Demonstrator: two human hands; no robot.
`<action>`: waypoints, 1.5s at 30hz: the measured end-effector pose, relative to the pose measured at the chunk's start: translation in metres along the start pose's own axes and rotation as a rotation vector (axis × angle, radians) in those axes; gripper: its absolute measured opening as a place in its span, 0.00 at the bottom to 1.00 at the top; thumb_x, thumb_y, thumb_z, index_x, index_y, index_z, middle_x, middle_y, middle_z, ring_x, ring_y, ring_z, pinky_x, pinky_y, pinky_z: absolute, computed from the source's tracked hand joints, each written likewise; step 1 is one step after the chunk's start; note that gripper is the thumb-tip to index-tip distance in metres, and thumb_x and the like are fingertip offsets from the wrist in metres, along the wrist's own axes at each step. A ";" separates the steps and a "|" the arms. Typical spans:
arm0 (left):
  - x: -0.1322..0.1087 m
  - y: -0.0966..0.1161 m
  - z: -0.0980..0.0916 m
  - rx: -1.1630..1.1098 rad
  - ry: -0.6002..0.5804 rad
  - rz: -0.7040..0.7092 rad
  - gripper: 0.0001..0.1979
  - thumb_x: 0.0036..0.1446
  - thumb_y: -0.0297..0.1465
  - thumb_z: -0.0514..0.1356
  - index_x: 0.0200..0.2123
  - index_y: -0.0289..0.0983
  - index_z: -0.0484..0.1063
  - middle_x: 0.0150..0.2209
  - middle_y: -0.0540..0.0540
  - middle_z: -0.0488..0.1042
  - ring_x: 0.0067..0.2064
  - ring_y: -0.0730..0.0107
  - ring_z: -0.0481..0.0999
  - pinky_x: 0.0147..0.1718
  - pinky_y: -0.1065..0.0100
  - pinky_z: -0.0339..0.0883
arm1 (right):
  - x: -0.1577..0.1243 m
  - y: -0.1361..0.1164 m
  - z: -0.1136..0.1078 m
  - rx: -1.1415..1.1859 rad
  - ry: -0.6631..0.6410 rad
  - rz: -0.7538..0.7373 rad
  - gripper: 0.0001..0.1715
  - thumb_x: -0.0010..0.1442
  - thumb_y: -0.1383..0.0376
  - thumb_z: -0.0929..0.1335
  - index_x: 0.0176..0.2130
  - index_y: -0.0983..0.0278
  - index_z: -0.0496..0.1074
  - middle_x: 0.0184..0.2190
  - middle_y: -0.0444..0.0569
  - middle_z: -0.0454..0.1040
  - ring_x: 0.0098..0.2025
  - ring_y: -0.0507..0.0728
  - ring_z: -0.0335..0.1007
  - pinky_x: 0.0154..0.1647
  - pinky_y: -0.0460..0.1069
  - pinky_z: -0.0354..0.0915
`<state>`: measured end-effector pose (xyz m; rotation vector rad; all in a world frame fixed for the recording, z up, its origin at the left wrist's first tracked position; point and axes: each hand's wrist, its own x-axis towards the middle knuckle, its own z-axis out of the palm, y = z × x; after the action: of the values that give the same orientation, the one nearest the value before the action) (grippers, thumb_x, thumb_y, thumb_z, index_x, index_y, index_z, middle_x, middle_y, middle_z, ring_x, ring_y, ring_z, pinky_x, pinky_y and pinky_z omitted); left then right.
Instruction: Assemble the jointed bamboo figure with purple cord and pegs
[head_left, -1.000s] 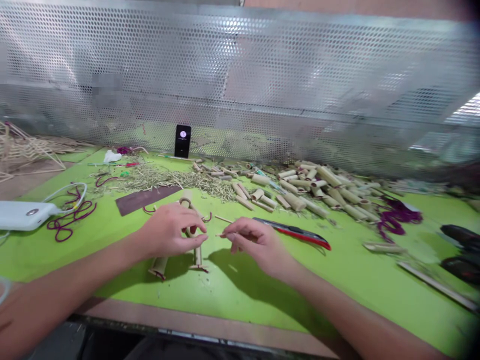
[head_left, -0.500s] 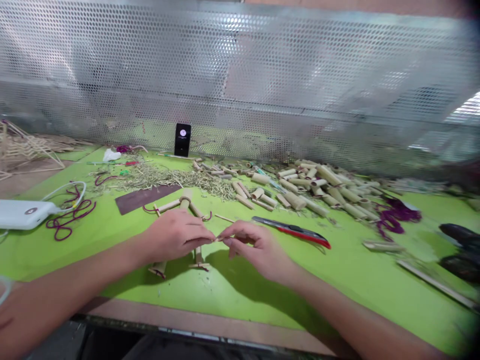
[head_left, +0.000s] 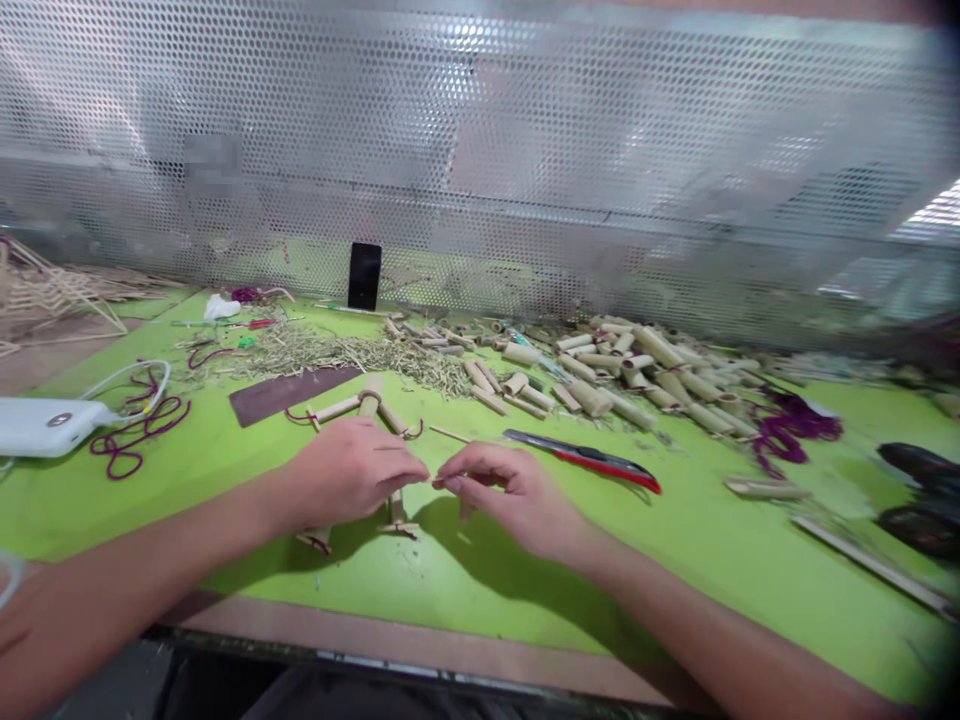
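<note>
Centre of the lime-green work surface (head_left: 480, 590), lower middle of frame: a small bamboo figure (head_left: 370, 398) of pale tubes and slim rods, tied with dark red cord, lies under the hands. Left hand (head_left: 345, 472) curves over its middle, with the fingers resting on it; whether they are closed on it, I cannot tell. Right hand (head_left: 510, 495) is closed, thumb and forefinger pinching a thin pale bamboo stick (head_left: 442, 480), whose tip reaches the left fingertips (head_left: 411, 468).

Handling (judgement): light and stiff. Slim rods are probably fragile under bending, tied joints may give, and smooth round tubes may roll or slip. Safest hold: the thick central tube, not the 2 lower legs.

Surroundings: a red-and-black utility knife (head_left: 581, 460) lies just right of the hands. Beyond it, a heap of cut bamboo tubes (head_left: 645, 370) fills the upper right of the bench; pale bamboo shavings (head_left: 337, 352) lie upper left of centre. A white power bank (head_left: 45, 425) sits at far left, and a black smartphone (head_left: 364, 276) stands upright against a perforated metal screen (head_left: 480, 130).
</note>
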<state>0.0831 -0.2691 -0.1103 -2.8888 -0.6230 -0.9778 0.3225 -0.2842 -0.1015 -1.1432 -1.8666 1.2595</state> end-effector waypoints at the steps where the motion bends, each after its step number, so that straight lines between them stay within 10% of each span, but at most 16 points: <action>1: 0.000 0.001 0.000 0.005 -0.012 -0.001 0.14 0.72 0.29 0.54 0.40 0.37 0.80 0.33 0.47 0.84 0.33 0.69 0.80 0.34 0.65 0.63 | 0.000 0.000 0.000 0.000 -0.001 0.005 0.11 0.58 0.56 0.71 0.34 0.61 0.79 0.30 0.46 0.78 0.25 0.53 0.74 0.27 0.48 0.69; 25: 0.000 -0.004 -0.007 0.003 -0.070 -0.082 0.08 0.68 0.28 0.56 0.40 0.36 0.76 0.34 0.45 0.82 0.33 0.67 0.78 0.36 0.65 0.65 | -0.001 0.002 0.000 0.020 -0.051 0.038 0.12 0.59 0.54 0.72 0.34 0.61 0.78 0.32 0.47 0.80 0.27 0.54 0.74 0.30 0.50 0.70; 35: -0.017 -0.074 -0.038 0.211 -0.145 -0.523 0.17 0.69 0.35 0.47 0.32 0.37 0.72 0.26 0.47 0.76 0.24 0.69 0.70 0.25 0.68 0.56 | 0.000 0.002 -0.005 -0.057 -0.040 0.020 0.12 0.60 0.56 0.71 0.35 0.63 0.77 0.30 0.48 0.79 0.27 0.53 0.74 0.30 0.50 0.68; 45: -0.026 -0.097 -0.041 0.337 -0.156 -0.811 0.14 0.66 0.35 0.51 0.33 0.37 0.72 0.31 0.42 0.77 0.26 0.64 0.71 0.22 0.68 0.55 | 0.000 0.004 -0.007 -0.098 -0.044 0.034 0.15 0.61 0.54 0.71 0.35 0.63 0.78 0.30 0.48 0.78 0.27 0.54 0.73 0.31 0.51 0.69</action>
<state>0.0037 -0.1959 -0.1018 -2.4106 -1.8441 -0.5761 0.3300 -0.2808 -0.1031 -1.2117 -1.9682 1.2324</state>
